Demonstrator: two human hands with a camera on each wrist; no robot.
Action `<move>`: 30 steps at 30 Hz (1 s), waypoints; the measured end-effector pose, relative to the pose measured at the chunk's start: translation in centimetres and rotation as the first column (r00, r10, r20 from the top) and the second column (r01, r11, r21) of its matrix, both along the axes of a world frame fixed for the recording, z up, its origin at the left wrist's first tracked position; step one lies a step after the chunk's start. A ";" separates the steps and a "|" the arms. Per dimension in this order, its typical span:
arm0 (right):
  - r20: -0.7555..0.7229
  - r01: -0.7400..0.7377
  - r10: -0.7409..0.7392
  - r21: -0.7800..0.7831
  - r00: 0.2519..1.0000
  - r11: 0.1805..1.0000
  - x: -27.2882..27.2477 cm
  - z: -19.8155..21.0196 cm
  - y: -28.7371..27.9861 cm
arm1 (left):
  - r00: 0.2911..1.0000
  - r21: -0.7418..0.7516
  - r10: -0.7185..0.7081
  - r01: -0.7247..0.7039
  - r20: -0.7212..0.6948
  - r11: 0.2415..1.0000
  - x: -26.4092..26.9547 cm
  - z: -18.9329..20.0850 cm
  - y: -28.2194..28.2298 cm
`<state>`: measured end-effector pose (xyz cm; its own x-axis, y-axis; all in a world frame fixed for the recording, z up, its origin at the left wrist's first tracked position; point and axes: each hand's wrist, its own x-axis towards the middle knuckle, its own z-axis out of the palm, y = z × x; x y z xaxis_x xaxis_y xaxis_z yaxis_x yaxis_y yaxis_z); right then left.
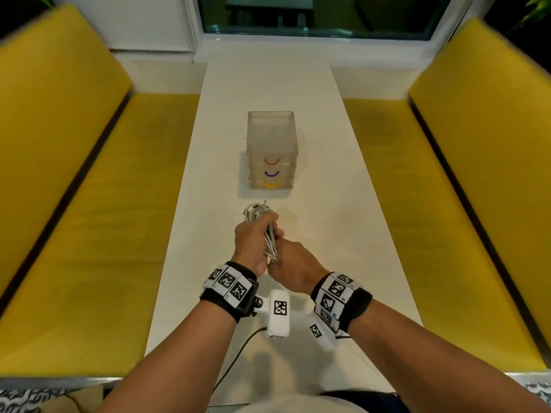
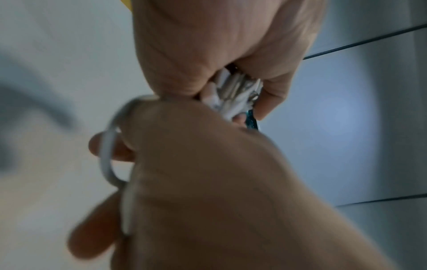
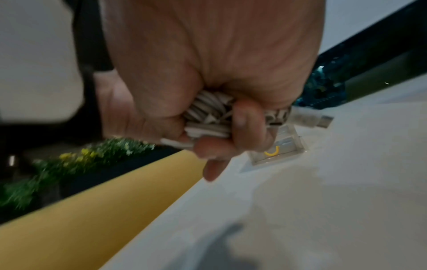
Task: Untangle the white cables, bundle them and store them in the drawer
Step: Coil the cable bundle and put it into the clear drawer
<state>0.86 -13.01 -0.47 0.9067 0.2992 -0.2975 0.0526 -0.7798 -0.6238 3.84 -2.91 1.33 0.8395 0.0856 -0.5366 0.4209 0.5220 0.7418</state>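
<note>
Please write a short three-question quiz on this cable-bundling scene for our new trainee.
1. True or false: the white cables are gripped by both the left hand and the right hand.
2. Multiple choice: the handles on the clear drawer unit, from top to bottom, are (A) yellow, blue, red; (B) red, blue, yellow; (C) blue, red, yellow.
3. Short answer: are any of the unit's drawers pulled open?

Key
1. True: both hands curl round the same bundle, held above the white table.
2. B.
3. No, all three look shut, so the bundle is not yet stored.
</note>
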 end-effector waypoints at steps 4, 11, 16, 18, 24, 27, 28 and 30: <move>-0.159 0.008 0.026 0.210 0.987 0.978 0.6 0.9 -0.5 | 0.998 0.088 0.008 -0.013 0.063 0.996 0.1 -0.1 0.0; -0.385 0.096 0.096 0.449 0.918 0.888 0.6 1.6 -1.8 | 0.993 0.116 0.040 -0.053 0.112 0.992 -0.4 -0.1 -0.4; -0.440 0.151 0.134 0.554 0.888 0.819 0.4 1.4 -2.3 | 0.989 0.181 -0.001 -0.026 0.149 0.983 -0.5 0.4 -0.3; -0.514 0.250 0.199 0.675 0.835 0.695 0.3 1.3 -3.1 | 0.983 0.207 -0.047 0.009 0.179 0.978 -0.5 0.8 0.0; -0.557 0.189 0.252 0.614 0.791 0.766 0.8 1.8 -2.9 | 0.968 0.293 -0.130 0.062 0.217 0.954 -0.5 0.9 -0.4; -0.500 0.143 0.138 0.483 0.855 0.864 0.6 1.7 -2.1 | 0.963 0.320 -0.175 0.103 0.205 0.942 -0.7 0.6 -0.6; -0.489 0.163 0.084 0.442 0.868 0.882 0.5 1.5 -1.9 | 0.965 0.312 -0.186 0.122 0.185 0.942 -0.7 0.5 -0.6; -0.449 0.187 -0.006 0.361 0.894 0.914 0.1 0.9 -1.5 | 0.972 0.298 -0.195 0.148 0.135 0.943 -0.6 0.2 -0.6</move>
